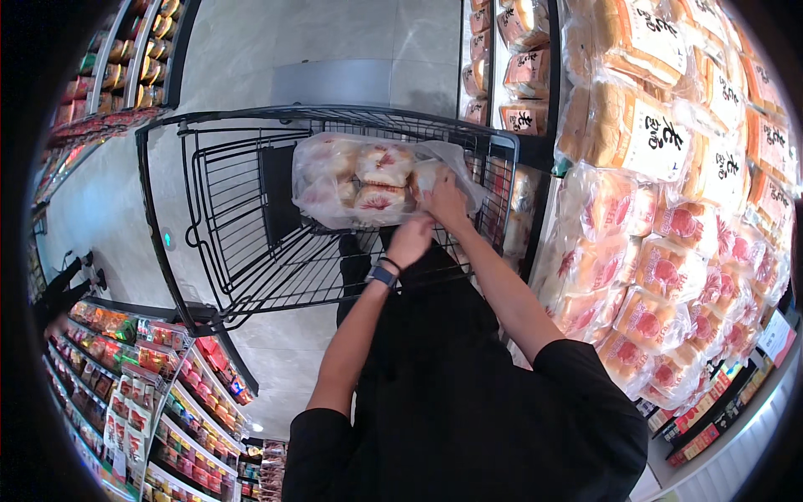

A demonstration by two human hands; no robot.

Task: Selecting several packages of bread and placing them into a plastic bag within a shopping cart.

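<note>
A translucent plastic bag point(320, 216) filled with several wrapped bread buns point(380, 198) lies in a black wire shopping cart point(235, 251). Over the bag's right end is my right hand point(446, 199), its fingers curled around a wrapped bun point(428, 177) there. My left hand point(411, 241), with a dark watch on the wrist, is curled at the bag's near edge, just beside the right hand. Its fingertips are blurred and partly hidden, so whether it pinches the plastic is unclear.
Bagged bread loaves point(646, 135) and wrapped buns point(659, 270) are piled high at my right, close to the cart. Shelves of packaged snacks point(182, 408) stand at lower left. A person's dark-clothed legs point(66, 288) are at far left on the grey tile floor point(313, 37).
</note>
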